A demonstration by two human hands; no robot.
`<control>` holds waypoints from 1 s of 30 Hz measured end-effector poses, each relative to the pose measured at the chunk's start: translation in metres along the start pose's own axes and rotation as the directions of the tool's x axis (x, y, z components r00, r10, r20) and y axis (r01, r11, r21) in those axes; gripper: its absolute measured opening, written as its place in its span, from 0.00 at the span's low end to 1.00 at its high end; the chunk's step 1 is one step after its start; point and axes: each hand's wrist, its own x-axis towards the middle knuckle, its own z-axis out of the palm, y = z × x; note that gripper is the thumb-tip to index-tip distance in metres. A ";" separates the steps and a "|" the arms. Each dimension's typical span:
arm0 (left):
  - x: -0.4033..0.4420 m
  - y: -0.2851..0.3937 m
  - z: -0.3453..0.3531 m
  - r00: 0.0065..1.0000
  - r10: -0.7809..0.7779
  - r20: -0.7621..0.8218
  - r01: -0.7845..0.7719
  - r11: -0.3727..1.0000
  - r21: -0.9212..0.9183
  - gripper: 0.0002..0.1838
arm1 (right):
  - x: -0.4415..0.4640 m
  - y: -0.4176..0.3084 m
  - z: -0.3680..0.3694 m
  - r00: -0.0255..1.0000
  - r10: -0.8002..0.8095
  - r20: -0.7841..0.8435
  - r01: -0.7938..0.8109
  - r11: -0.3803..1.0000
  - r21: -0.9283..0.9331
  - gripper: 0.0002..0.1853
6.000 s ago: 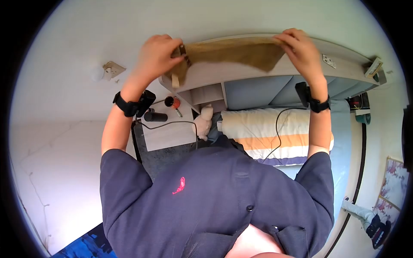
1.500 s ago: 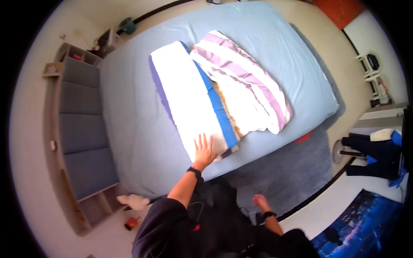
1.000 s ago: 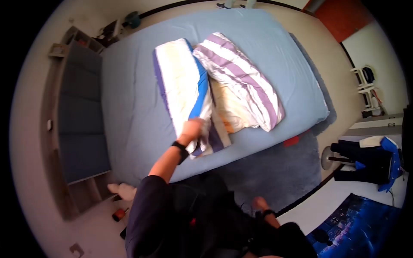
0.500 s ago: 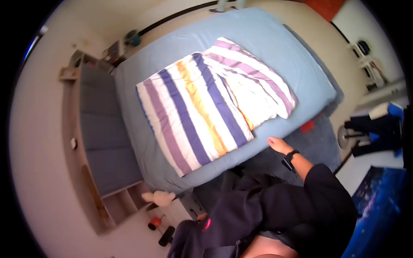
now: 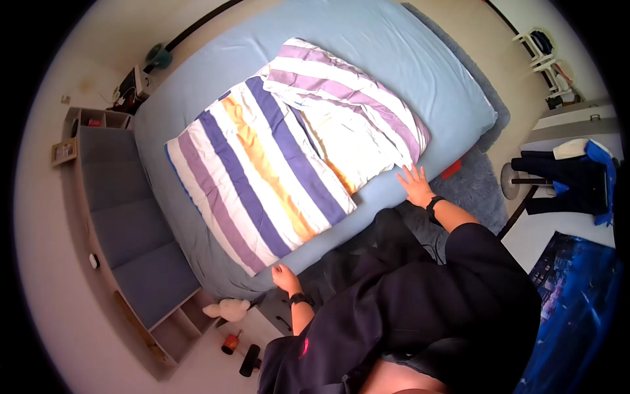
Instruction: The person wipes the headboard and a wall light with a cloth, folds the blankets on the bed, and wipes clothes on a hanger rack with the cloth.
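Note:
A quilt (image 5: pixel 246 177) with white, purple, navy and yellow stripes lies on a bed with a light blue sheet (image 5: pixel 446 85). Its right part is folded back on itself, showing a white underside (image 5: pixel 348 141). My right hand (image 5: pixel 418 188) is stretched out with fingers spread, fingertips at the quilt's lower right corner; whether they press on it I cannot tell. My left hand (image 5: pixel 285 278) is at the bed's near edge, just below the quilt's border, its fingers curled in and nothing visible in them. Both wrists wear dark bands.
A grey padded headboard (image 5: pixel 121 203) with shelves runs along the left. A plush toy (image 5: pixel 226 309) sits by a bedside cabinet (image 5: pixel 256 331). To the right are a grey rug (image 5: pixel 472 190), a stand (image 5: pixel 510 180) and hanging clothes (image 5: pixel 567 180). A bin (image 5: pixel 158 56) stands behind the bed.
My left hand has come forward to the bed's near edge. My right hand has reached toward the quilt's corner and spread its fingers. The view has shifted; another person's feet have left it.

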 end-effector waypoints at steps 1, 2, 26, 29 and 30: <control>-0.010 -0.004 0.012 0.999 -0.004 -0.035 0.004 1.000 0.000 0.12 | 0.013 0.016 0.004 0.997 0.005 0.074 -0.002 0.999 -0.046 0.46; -0.028 -0.006 0.023 1.000 -0.002 -0.020 0.001 1.000 -0.024 0.12 | 0.032 0.034 0.029 0.999 0.022 0.039 -0.019 0.997 -0.074 0.47; -0.079 0.238 0.212 0.849 0.140 0.509 -0.370 0.845 0.385 0.13 | 0.085 0.497 0.226 0.530 0.729 0.434 -0.381 -0.252 0.890 0.11; -0.074 0.184 0.243 0.858 0.284 0.427 -0.454 0.807 0.376 0.27 | 0.071 0.393 0.234 0.575 0.418 0.703 -0.565 -0.419 0.711 0.12; -0.070 0.183 0.247 0.857 0.054 0.512 -0.338 0.810 0.480 0.46 | 0.071 0.363 0.245 0.655 0.314 0.687 -0.565 -0.400 0.721 0.14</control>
